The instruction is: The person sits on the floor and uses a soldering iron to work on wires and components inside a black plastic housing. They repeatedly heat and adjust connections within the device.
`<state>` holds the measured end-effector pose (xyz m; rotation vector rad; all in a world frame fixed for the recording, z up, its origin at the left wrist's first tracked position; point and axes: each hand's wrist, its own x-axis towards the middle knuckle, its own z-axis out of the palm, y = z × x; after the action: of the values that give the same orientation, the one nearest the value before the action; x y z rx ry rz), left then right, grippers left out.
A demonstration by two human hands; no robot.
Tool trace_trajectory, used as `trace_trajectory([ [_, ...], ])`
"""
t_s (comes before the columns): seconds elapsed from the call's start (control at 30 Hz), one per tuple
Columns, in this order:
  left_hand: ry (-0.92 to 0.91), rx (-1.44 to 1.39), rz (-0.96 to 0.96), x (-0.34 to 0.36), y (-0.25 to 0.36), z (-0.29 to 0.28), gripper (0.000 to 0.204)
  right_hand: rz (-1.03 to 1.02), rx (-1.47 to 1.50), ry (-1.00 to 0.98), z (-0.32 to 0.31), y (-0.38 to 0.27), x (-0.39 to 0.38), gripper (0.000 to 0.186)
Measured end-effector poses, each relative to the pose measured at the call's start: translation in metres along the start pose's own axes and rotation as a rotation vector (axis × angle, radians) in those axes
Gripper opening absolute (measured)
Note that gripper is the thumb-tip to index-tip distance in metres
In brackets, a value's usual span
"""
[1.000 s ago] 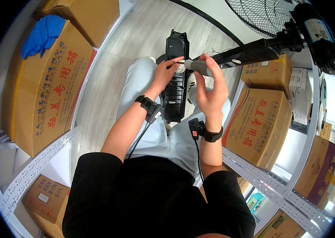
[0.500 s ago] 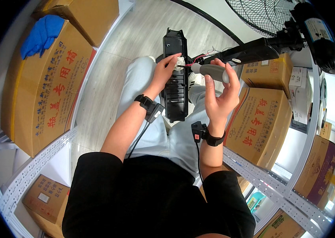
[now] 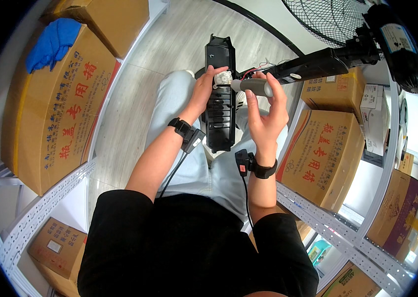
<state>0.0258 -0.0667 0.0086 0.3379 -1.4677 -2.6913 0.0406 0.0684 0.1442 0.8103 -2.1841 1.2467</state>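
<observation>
A long black plastic housing (image 3: 220, 119) stands lengthwise between my knees, with slotted ribs in its lower half. A whitish lumpy part (image 3: 223, 77) sits in its upper middle, beside thin red and light wires. My left hand (image 3: 203, 89) has its fingers against the housing's left side by that part. My right hand (image 3: 264, 111) holds a grey cylindrical handled tool (image 3: 254, 87) between thumb and fingers, its pale front end pointing left at the whitish part. The tool's very tip is too small to make out clearly.
Cardboard boxes (image 3: 50, 119) on metal shelving flank both sides, one with a blue cloth (image 3: 50, 42) on it. At upper right are a black fan cage (image 3: 323, 20), a black arm (image 3: 298, 69) and a black cylinder (image 3: 402, 49). Pale plank floor (image 3: 159, 39) shows beyond my knees.
My right hand and the tool moved rightward and down, then came back a little left and up. My left fingers shifted slightly, showing more of the whitish part. The housing moved slightly.
</observation>
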Motion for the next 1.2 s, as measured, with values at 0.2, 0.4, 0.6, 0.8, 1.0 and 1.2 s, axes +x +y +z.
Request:
trace_trajectory([
  [0.2,0.005,0.007,0.0,-0.001,0.002,0.001,0.062,0.013,-0.043,-0.023,0.001,-0.004,0.001,0.045],
  [0.4,0.006,-0.003,-0.001,0.0,-0.001,0.0,0.063,-0.002,-0.045,-0.032,0.002,0.0,0.001,0.046],
  [0.6,-0.002,-0.007,-0.007,0.0,-0.001,-0.002,0.065,-0.016,-0.113,-0.067,0.003,-0.001,0.006,0.053],
  [0.8,0.005,-0.04,-0.037,0.001,-0.002,0.0,0.061,0.102,-0.019,-0.032,0.005,0.0,0.01,0.057],
  [1.0,0.006,-0.041,-0.018,0.001,-0.003,0.002,0.058,-0.004,-0.17,-0.042,0.0,0.003,0.011,0.05],
  [1.2,0.003,-0.053,-0.04,0.002,-0.003,0.001,0.057,0.0,-0.12,-0.033,0.005,-0.001,0.014,0.054],
])
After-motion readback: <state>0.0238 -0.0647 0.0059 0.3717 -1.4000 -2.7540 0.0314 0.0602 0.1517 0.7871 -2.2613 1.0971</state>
